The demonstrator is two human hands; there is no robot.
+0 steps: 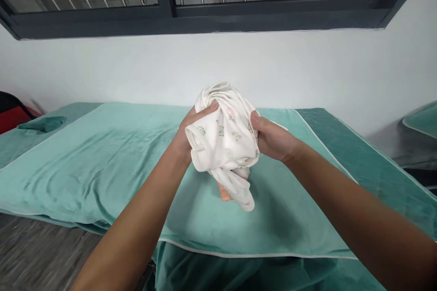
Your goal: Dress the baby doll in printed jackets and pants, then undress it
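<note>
2 hands, left (201,120) and right (271,136), pinched a bunched white printed cotton garment (227,134) above a rectangular green cloth-covered bed (290,218); 1 small peach-coloured doll-like foot (225,193) poked out beneath.

The left hand (186,134) and right hand (271,138) grip a white cloth (223,138) from either side, thumbs toward the viewer, the fabric bunched between them and printed with small animal figures. Below the hands, a small bare foot (225,193) shows beside a hanging end of the cloth. Beneath them spreads a teal cover (290,223) with pale piping, wrinkled to the left. Beyond the hands stands a white wall (136,68), topped by a dark-framed window (273,19) with metal bars. A red and black item (12,116) sits well to their left.
</note>
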